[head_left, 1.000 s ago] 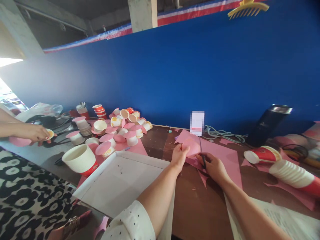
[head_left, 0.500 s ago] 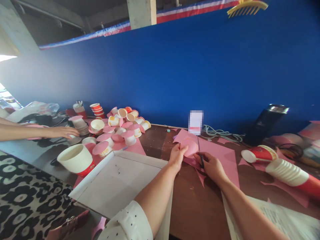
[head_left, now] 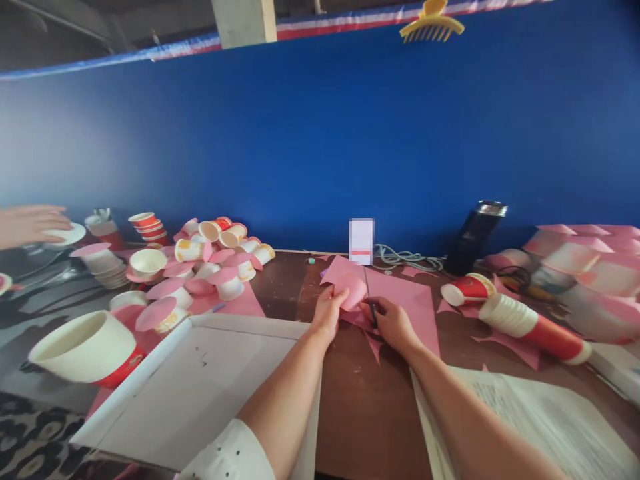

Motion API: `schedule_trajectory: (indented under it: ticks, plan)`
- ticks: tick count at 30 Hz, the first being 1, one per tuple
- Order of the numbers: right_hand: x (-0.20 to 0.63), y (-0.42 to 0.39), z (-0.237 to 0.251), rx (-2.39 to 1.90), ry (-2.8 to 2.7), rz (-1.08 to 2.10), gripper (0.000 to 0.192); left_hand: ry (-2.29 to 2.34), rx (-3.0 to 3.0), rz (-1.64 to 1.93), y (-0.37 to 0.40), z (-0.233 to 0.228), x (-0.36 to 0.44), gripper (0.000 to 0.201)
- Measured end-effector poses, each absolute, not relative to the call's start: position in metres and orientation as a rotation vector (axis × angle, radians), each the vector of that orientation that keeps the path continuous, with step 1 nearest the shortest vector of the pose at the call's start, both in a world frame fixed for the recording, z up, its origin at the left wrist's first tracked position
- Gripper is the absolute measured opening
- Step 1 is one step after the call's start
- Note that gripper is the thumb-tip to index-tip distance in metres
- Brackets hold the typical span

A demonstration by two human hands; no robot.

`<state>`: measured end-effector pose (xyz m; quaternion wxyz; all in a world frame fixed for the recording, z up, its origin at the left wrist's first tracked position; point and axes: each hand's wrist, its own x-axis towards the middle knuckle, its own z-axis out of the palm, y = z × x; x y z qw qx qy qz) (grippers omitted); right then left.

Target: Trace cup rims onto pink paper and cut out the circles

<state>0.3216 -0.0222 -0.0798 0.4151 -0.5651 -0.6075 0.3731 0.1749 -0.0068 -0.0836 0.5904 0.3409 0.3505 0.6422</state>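
Note:
Between thumb and fingers, my left hand [head_left: 329, 312] pinches a pink paper piece [head_left: 355, 293] with a rounded edge. My right hand [head_left: 395, 325] is closed around dark-handled scissors [head_left: 373, 313], just right of that piece; the blades are too small to make out clearly. Beneath both hands lies a larger pink paper sheet [head_left: 413, 303] on the brown table [head_left: 370, 413]. A pointed pink scrap [head_left: 374, 348] lies below the scissors.
To the left are a white shallow box lid [head_left: 200, 387], a big paper cup [head_left: 85, 347] and several cups with pink discs [head_left: 230, 283]. Right of me are a stack of cups [head_left: 530, 330], a dark flask [head_left: 475, 233] and papers [head_left: 540, 413]. Another person's hand [head_left: 35, 223] reaches in at far left.
My view has turned right, so the table things sit further left. The other person's hand has risen with a white round piece. My hands keep nearly the same hold.

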Motion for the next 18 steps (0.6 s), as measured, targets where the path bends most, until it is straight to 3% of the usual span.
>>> schedule_trajectory:
  ticks: [18]
  plan:
    - [0.323,-0.026,-0.069,-1.107,-1.17,1.198,0.041,0.706,0.767,1.496,-0.007,-0.075,0.174,0.04]
